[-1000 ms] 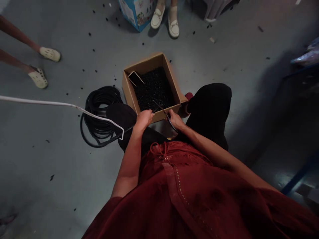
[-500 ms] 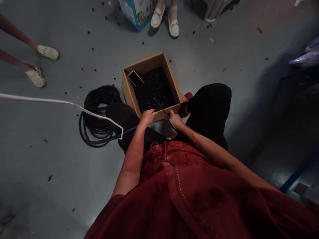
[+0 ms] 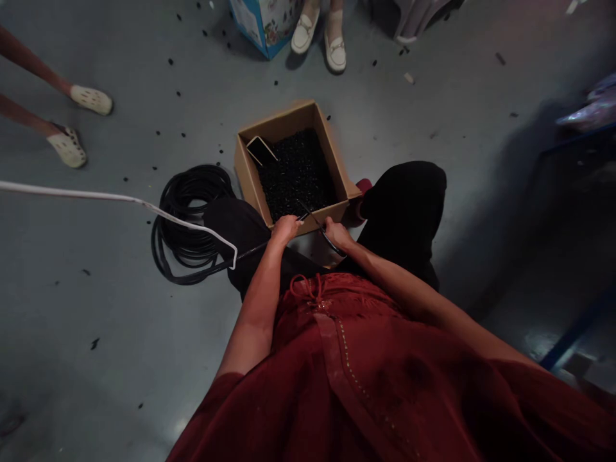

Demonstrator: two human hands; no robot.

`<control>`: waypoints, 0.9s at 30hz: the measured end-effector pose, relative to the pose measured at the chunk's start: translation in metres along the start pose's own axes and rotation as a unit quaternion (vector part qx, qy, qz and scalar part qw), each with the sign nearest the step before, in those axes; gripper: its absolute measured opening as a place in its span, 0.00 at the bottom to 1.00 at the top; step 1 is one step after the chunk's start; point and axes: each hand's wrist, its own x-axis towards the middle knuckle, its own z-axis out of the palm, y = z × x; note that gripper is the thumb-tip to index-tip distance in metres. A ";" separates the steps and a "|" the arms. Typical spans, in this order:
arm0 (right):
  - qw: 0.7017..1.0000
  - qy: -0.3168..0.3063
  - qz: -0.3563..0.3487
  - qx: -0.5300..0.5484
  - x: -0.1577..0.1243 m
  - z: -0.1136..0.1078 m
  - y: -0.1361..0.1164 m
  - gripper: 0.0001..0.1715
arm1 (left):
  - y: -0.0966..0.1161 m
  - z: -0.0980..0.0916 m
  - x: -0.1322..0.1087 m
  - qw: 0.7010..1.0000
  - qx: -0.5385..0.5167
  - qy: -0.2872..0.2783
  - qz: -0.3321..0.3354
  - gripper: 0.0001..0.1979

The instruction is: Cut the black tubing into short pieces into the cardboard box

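My left hand [image 3: 287, 229] is closed around a black tube [image 3: 254, 250], whose short end pokes out past the fingers over the near edge of a cardboard box [image 3: 250, 179]. In my right hand [image 3: 339, 235] is a pair of dark scissors [image 3: 317, 223], its blades at the tube's end; whether they touch it I cannot tell. Small black cut pieces [image 3: 301, 173] fill much of the box, and a dark, light-rimmed rectangular object [image 3: 261, 151] lies on them in the far left corner. The tube runs back to a black coil [image 3: 185, 218] on the floor.
A white bent rod [image 3: 187, 223] reaches in from the left, its hooked end by the tube. Two people's feet in white shoes [image 3: 335, 52] and pale clogs [image 3: 91, 100] are nearby. A blue printed box [image 3: 262, 29] and a stool [image 3: 418, 19] stand beyond. Black bits dot the floor.
Both hands have dropped slightly toward me, and the scissors came down with the right hand. More of the tube's end shows beyond my left fingers. The box and coil stay put.
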 end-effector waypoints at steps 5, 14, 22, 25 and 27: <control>1.000 0.008 0.001 -0.006 0.001 0.007 0.001 0.20 | -0.002 0.003 -0.001 1.000 0.007 0.006 -0.022 0.18; 0.998 0.049 -0.016 0.020 0.002 -0.001 0.010 0.16 | -0.001 -0.003 -0.004 0.995 -0.054 0.079 0.004 0.20; 0.993 0.065 -0.038 0.090 -0.007 -0.004 0.013 0.21 | 0.000 -0.007 -0.010 0.976 -0.143 0.152 0.061 0.21; 0.984 0.059 -0.054 0.157 -0.007 -0.003 0.016 0.26 | 0.001 -0.008 -0.012 0.972 -0.166 0.157 0.064 0.21; 0.979 0.056 -0.061 0.186 -0.007 -0.002 0.018 0.29 | 0.003 -0.009 -0.012 0.971 -0.174 0.154 0.055 0.21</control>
